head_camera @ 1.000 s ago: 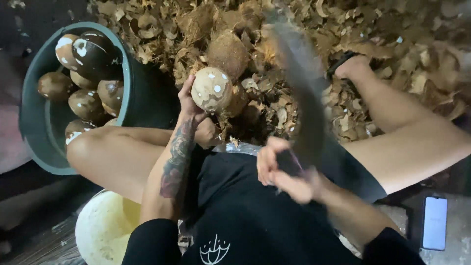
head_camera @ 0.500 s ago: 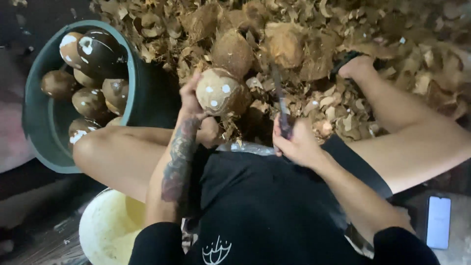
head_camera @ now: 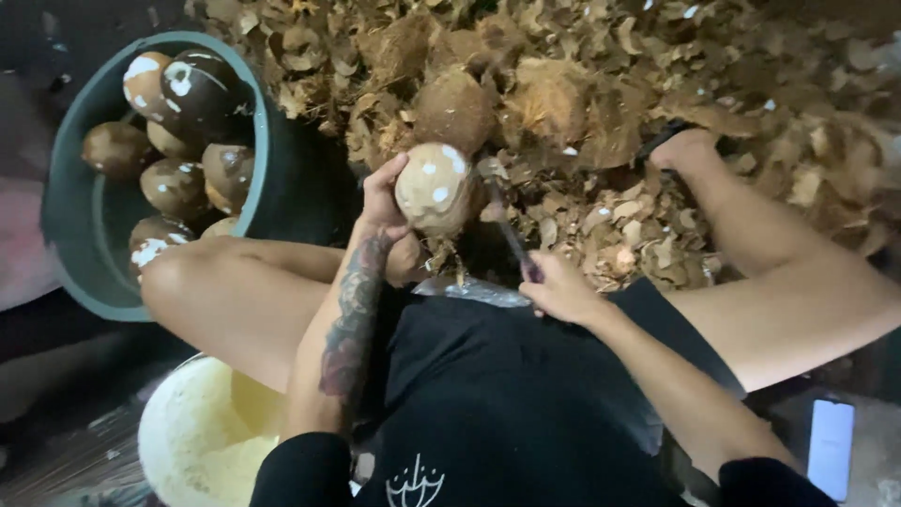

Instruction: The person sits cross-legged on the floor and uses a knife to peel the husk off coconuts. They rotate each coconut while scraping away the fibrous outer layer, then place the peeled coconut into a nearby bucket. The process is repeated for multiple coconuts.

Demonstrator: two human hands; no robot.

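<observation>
Squarely coconut (head_camera: 434, 190) within left hand's (head_camera: 380, 202) grip

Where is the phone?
In the head view, the phone lies at the bottom right on the ground, just outside the person's right arm, far from the coconut.

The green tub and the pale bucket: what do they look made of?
Green tub: likely moulded plastic, with a smooth, dull, even-coloured wall and a rolled rim. Pale bucket: probably plastic too, cream and slightly glossy, though its inside is too washed out to tell more.
</observation>
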